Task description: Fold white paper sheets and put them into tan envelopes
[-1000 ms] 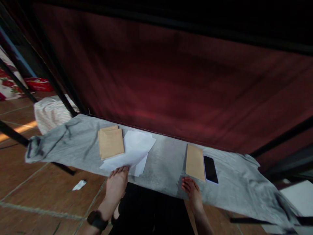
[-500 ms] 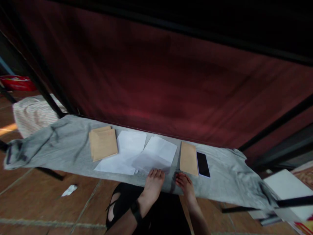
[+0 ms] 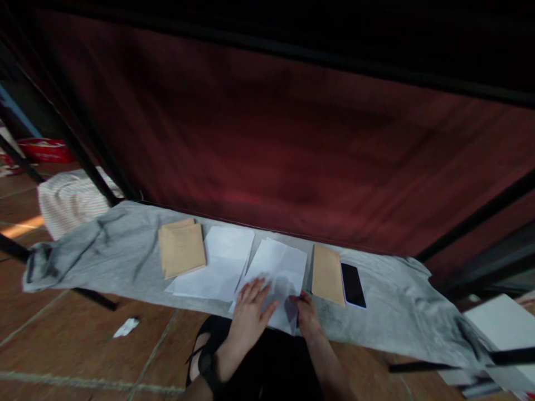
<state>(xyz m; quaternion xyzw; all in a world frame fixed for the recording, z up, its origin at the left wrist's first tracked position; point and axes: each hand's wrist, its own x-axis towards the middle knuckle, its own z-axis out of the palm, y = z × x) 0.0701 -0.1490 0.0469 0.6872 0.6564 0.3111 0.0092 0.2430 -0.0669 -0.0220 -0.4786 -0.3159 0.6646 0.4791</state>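
My left hand (image 3: pixel 247 314) lies flat with fingers spread on a sheet of white paper (image 3: pixel 284 259), its thumb pointing right. At the lower right edge of that sheet is my right hand (image 3: pixel 307 314), its fingers curled in; a thin dark thing shows by them, too small to name. More white paper (image 3: pixel 223 262) lies just left of the sheet, partly under a stack of brown envelopes (image 3: pixel 184 250). Right of my right hand lies a single brown envelope (image 3: pixel 328 275), with a dark-screened phone (image 3: pixel 353 285) beside it.
Grey cloth (image 3: pixel 121 256) covers the narrow bench. A dark red curtain (image 3: pixel 267 145) hangs behind it, between dark frame bars. A crumpled white scrap (image 3: pixel 126 327) lies on the tiled floor. Striped fabric (image 3: pixel 75 197) hangs at left; white boards (image 3: pixel 501 323) are at right.
My left hand has opened out flat and moved left onto the paper. The white sheet now lies flatter and reaches nearer to me. My right hand has come to its right edge.
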